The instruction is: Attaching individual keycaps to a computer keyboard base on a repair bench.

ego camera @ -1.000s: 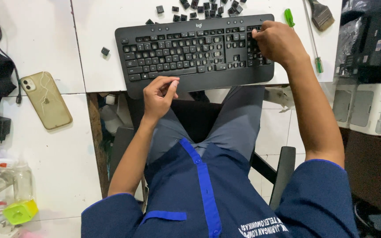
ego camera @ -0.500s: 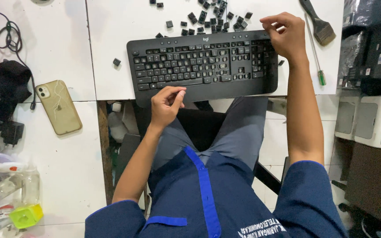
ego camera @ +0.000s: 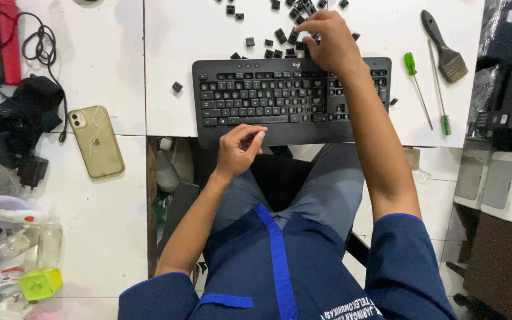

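A black keyboard (ego camera: 256, 101) lies at the near edge of the white table (ego camera: 386, 18), several of its keys removed. Loose black keycaps (ego camera: 280, 37) are scattered just beyond it. My right hand (ego camera: 329, 41) reaches over the keyboard's far edge, its fingertips bent down among those keycaps; whether they pinch one is hidden. My left hand (ego camera: 239, 148) rests at the keyboard's front edge over my lap, fingers curled against the thumb with nothing visible in them. One stray keycap (ego camera: 177, 87) sits left of the keyboard.
A green-handled screwdriver (ego camera: 425, 95) and a brush (ego camera: 445, 50) lie right of the keyboard. A phone in a beige case (ego camera: 96, 141) lies on the left table, near a black bag and cable (ego camera: 25, 112). Small bottles (ego camera: 7, 237) clutter the lower left. White devices (ego camera: 499, 184) stand at the right.
My right hand moved from the keyboard's right end leftward and beyond it to the loose keycaps. My left hand stayed at the front edge. The camera view shifted.
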